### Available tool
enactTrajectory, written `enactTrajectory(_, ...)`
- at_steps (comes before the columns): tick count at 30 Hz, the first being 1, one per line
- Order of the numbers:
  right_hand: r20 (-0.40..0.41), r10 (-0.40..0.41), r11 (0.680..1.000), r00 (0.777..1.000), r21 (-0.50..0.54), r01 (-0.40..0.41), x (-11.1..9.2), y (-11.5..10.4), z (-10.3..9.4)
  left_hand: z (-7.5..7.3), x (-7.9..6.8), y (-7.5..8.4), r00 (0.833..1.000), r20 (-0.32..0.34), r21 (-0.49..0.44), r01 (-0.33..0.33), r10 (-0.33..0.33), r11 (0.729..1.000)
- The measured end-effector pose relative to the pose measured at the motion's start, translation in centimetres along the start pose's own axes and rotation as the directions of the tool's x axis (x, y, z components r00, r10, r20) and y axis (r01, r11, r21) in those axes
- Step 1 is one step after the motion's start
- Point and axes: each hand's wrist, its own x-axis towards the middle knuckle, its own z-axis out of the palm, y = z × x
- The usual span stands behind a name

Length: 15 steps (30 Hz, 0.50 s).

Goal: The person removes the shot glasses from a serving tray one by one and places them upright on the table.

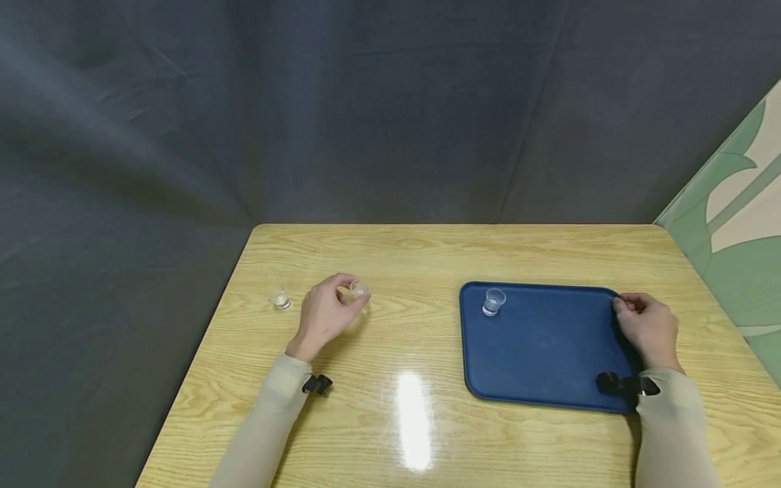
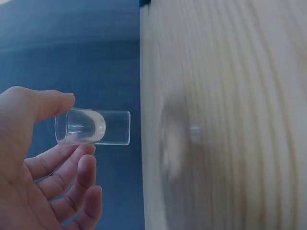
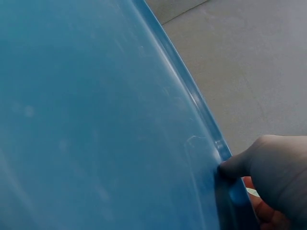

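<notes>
My left hand [image 1: 326,313] pinches a small clear shot glass [image 1: 360,289] by its rim, between thumb and fingertips. In the left wrist view this shot glass [image 2: 115,127] has a thick base, held close over the wooden table. At the right, my right hand [image 1: 651,331] grips the right edge of a dark blue tray [image 1: 549,352]. The right wrist view has the thumb on top of the tray's rim [image 3: 194,96], with the other fingers partly hidden beyond it. Another shot glass [image 1: 493,301] stands upright in the tray's far left corner.
A third shot glass [image 1: 281,299] is on the light wooden table [image 1: 390,346], left of my left hand. Dark cloth [image 1: 390,115] hangs behind the table and along its left side. A green and beige patterned surface [image 1: 738,203] lies beyond the right edge.
</notes>
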Motion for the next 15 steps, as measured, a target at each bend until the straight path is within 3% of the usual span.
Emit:
enactTrajectory(6, -0.003, 0.003, 1.000, 1.000, -0.008, -0.003, 0.0, 0.2, 0.2, -1.5, 0.0, -2.3, 0.998, -0.023, 0.034, 0.050, -0.050, 0.998)
enactTrajectory(15, -0.018, 0.002, 1.000, 1.000, -0.006, -0.002, 0.1, 0.2, 0.4, -4.9, 0.8, -4.7, 0.995, -0.084, 0.139, 0.057, -0.045, 0.989)
